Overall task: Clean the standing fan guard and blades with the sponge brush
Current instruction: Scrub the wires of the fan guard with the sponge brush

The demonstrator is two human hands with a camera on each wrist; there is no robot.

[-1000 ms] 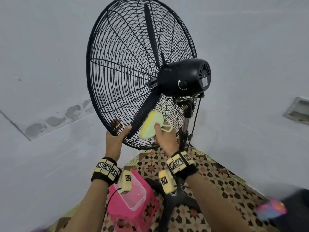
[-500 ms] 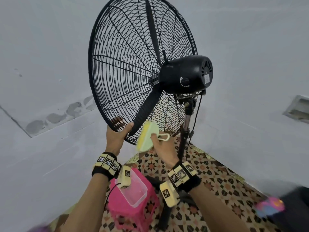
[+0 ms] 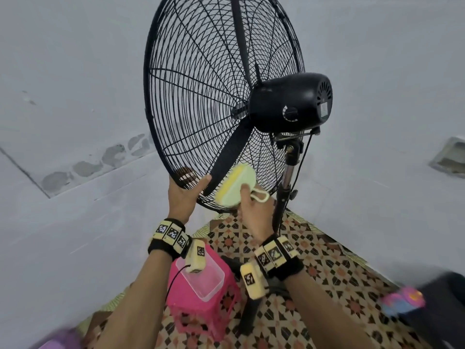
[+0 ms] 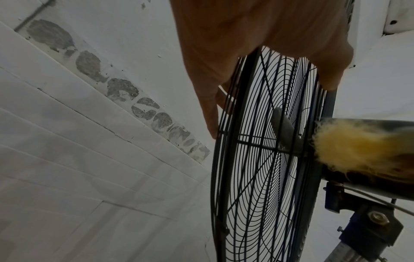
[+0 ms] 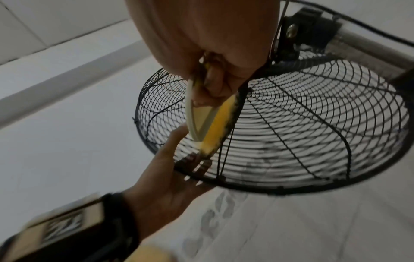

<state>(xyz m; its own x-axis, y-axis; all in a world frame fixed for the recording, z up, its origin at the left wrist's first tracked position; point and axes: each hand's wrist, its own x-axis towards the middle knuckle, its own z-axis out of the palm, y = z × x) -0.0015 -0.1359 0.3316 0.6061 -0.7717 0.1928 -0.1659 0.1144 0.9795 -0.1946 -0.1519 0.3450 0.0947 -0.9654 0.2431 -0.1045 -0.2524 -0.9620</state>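
Nearest, at the bottom of the head view: two forearms raised, banded at the wrists with black straps carrying yellow marker blocks. Beneath them a pink plastic stool (image 3: 201, 308) with a clear tub (image 3: 203, 280) on top, standing on a patterned floor mat (image 3: 334, 273).

Further up, left hand (image 3: 185, 195) clasped on the lower rim of the fan guard (image 3: 191, 102): thumb laid over the near face of the rim, fingers (image 4: 209, 113) extended behind the wires on the far side, rim held between them.

Just to its right, right hand (image 3: 254, 207) closed round the pale green handle of the sponge brush (image 3: 235, 187), fingers curled through the handle in the right wrist view. Yellow sponge face pressed against the rear wires of the guard, low down, close beside the tip of the lowest fan blade (image 3: 229, 157) inside the cage. Edge of the sponge darkened with grime where touching the wire.

Behind the brush, black motor housing (image 3: 292, 104) on the back of the guard, mounted on a metal pole (image 3: 285, 187) with a black cord hanging alongside. A second blade pointing straight up inside the cage.

Farthest: grey-white tiled wall (image 3: 75, 71) with a row of dark patches along one seam.
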